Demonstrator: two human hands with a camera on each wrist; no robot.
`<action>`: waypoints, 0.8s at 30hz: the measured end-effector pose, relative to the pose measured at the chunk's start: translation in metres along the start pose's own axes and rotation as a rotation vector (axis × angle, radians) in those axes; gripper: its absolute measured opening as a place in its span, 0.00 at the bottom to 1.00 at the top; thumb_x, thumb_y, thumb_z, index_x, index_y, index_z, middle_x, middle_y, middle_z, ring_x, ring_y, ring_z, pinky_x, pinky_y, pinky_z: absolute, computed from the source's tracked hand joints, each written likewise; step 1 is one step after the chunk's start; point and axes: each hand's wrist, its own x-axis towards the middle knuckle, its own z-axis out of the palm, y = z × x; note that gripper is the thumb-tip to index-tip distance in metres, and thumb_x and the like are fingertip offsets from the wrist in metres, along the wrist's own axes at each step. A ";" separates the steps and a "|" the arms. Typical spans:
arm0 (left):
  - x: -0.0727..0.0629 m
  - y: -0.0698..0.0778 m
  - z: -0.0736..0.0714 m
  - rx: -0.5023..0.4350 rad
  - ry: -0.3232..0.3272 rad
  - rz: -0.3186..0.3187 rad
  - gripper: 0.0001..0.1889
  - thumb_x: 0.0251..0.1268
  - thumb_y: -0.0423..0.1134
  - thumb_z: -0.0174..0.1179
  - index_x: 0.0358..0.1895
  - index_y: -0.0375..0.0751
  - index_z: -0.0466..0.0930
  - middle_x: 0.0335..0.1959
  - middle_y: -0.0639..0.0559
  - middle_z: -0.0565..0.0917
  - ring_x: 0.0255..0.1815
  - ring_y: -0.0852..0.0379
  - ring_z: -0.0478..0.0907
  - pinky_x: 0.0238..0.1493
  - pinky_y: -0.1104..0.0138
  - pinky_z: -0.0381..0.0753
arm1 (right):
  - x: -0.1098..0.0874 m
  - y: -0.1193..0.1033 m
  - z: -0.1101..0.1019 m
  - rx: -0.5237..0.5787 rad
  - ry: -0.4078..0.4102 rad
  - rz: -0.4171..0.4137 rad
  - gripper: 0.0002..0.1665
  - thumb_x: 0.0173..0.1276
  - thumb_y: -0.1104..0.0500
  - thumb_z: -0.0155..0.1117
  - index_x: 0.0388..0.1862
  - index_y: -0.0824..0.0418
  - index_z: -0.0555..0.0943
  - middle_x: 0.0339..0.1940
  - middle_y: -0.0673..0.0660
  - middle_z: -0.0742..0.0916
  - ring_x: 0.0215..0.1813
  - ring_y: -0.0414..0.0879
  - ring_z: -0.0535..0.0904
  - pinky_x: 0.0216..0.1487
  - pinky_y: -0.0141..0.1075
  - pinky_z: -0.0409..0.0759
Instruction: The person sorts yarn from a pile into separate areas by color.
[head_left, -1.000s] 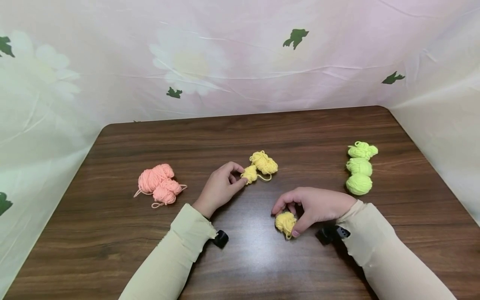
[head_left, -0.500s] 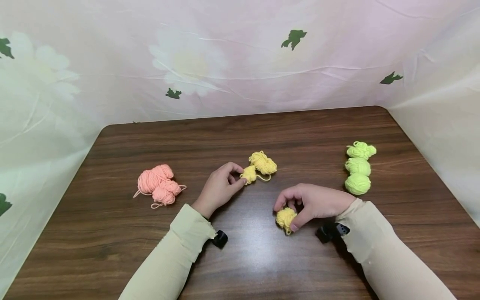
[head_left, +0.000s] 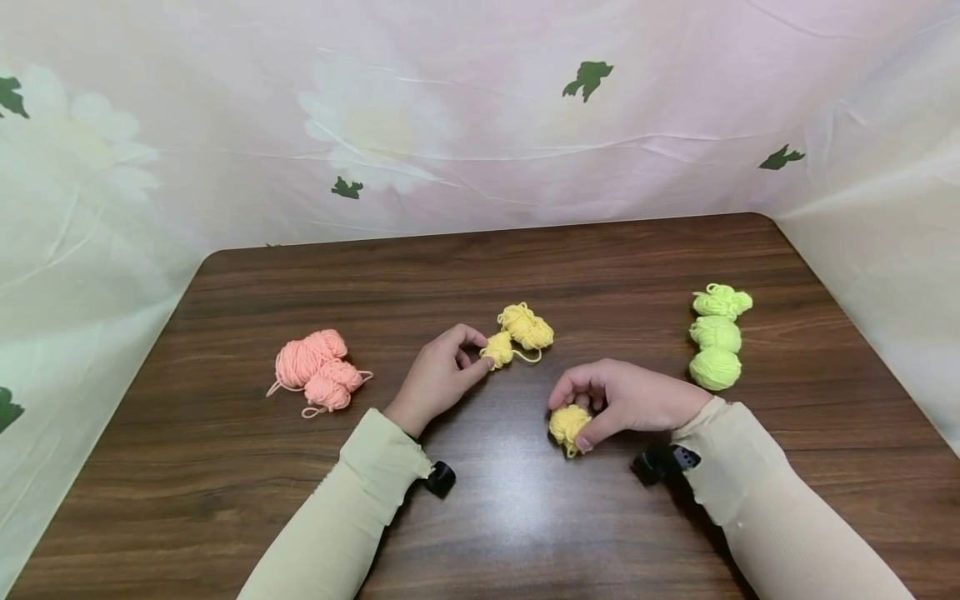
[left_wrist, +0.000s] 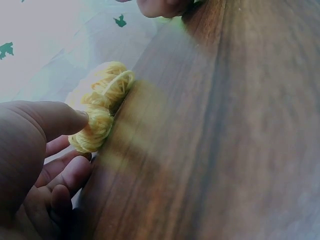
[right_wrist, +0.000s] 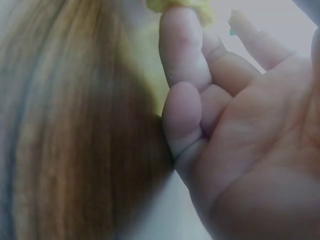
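Near the middle of the table, my left hand (head_left: 442,371) pinches a small yellow yarn ball (head_left: 498,349) between thumb and fingers. Touching its far right side is a bigger yellow yarn ball (head_left: 527,326), and a loose strand curves beside the two. My right hand (head_left: 630,398), closer to the front, holds another yellow yarn ball (head_left: 570,427) with thumb and fingers. In the left wrist view the thumb lies against the yellow yarn (left_wrist: 95,127). Only a bit of yellow yarn (right_wrist: 205,11) shows past the fingertips in the right wrist view.
Several coral yarn balls (head_left: 302,362) lie clustered at the left. On the right, three lime-green yarn balls (head_left: 716,333) stand in a row running away from me. Patterned cloth (head_left: 465,125) hangs behind the brown wooden table (head_left: 225,483).
My right hand has shifted the yellow yarn ball a little away from me, toward the table's back. The left hand and the other yarn balls stay put.
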 end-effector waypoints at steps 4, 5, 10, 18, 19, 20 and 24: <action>0.000 0.000 0.000 0.001 0.002 0.002 0.11 0.64 0.40 0.69 0.47 0.47 0.80 0.34 0.54 0.80 0.30 0.59 0.75 0.34 0.64 0.75 | 0.001 0.000 0.000 0.004 0.034 -0.005 0.23 0.55 0.57 0.80 0.50 0.56 0.82 0.38 0.52 0.86 0.38 0.45 0.81 0.39 0.34 0.80; 0.000 0.000 0.000 0.001 0.002 0.002 0.11 0.64 0.40 0.69 0.47 0.47 0.80 0.34 0.54 0.80 0.30 0.59 0.75 0.34 0.64 0.75 | 0.001 0.000 0.000 0.005 0.043 -0.003 0.23 0.55 0.57 0.80 0.49 0.56 0.83 0.39 0.52 0.86 0.39 0.46 0.81 0.39 0.34 0.80; 0.000 0.001 0.000 0.002 0.002 0.004 0.11 0.64 0.40 0.69 0.47 0.47 0.80 0.34 0.54 0.80 0.30 0.59 0.75 0.33 0.64 0.75 | 0.003 0.001 0.001 -0.014 0.102 0.002 0.22 0.56 0.57 0.80 0.49 0.55 0.83 0.38 0.51 0.86 0.37 0.45 0.81 0.38 0.34 0.80; 0.001 0.000 0.001 0.005 0.009 0.023 0.11 0.64 0.40 0.69 0.46 0.47 0.81 0.34 0.54 0.80 0.29 0.60 0.75 0.33 0.65 0.75 | 0.008 0.002 0.003 -0.043 0.273 0.016 0.24 0.58 0.55 0.80 0.52 0.56 0.83 0.38 0.51 0.85 0.36 0.44 0.79 0.36 0.33 0.79; 0.001 -0.001 0.001 0.005 0.009 0.025 0.11 0.64 0.40 0.69 0.46 0.47 0.81 0.34 0.54 0.80 0.29 0.60 0.75 0.33 0.65 0.75 | 0.009 0.002 0.004 -0.047 0.298 0.017 0.24 0.58 0.55 0.79 0.53 0.56 0.83 0.38 0.51 0.85 0.36 0.44 0.79 0.36 0.33 0.78; 0.001 -0.001 0.001 0.006 0.009 0.026 0.11 0.64 0.40 0.69 0.46 0.47 0.81 0.34 0.54 0.80 0.29 0.60 0.75 0.33 0.65 0.75 | 0.009 0.002 0.004 -0.050 0.322 0.016 0.24 0.58 0.55 0.79 0.53 0.57 0.83 0.39 0.51 0.85 0.36 0.44 0.79 0.35 0.33 0.78; 0.001 -0.002 0.001 0.009 0.011 0.029 0.11 0.64 0.40 0.70 0.46 0.47 0.81 0.33 0.54 0.80 0.29 0.60 0.75 0.33 0.65 0.75 | 0.012 0.003 0.006 -0.057 0.411 0.005 0.23 0.59 0.55 0.79 0.53 0.58 0.83 0.40 0.51 0.86 0.37 0.45 0.79 0.36 0.33 0.78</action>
